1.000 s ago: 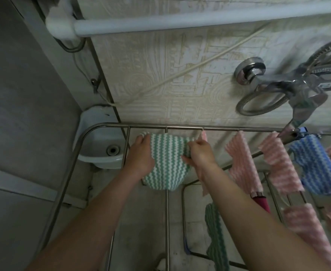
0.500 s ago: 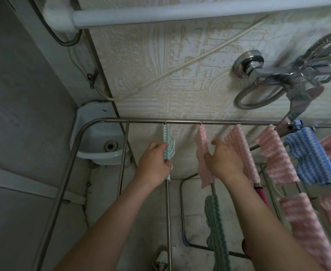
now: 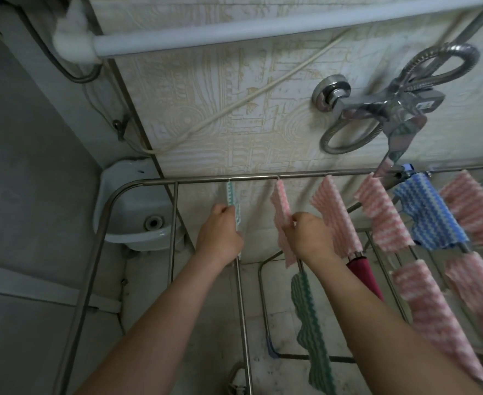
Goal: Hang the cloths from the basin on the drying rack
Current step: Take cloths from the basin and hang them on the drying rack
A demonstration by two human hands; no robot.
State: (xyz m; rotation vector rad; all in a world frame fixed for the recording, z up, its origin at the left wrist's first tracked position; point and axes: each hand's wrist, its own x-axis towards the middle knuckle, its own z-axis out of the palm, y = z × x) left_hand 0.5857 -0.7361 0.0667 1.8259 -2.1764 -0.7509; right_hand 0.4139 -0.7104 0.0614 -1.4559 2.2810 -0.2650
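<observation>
Rod (image 3: 242, 309) under green cloth (image 3: 232, 201) runs toward the person; left hand (image 3: 220, 233) grips this cloth from its left side, right hand (image 3: 310, 238) probably pinches pink cloth (image 3: 280, 206).

Both forearms bare to frame edge; left hand (image 3: 219, 233) & right hand (image 3: 310, 238) bare too.
</observation>
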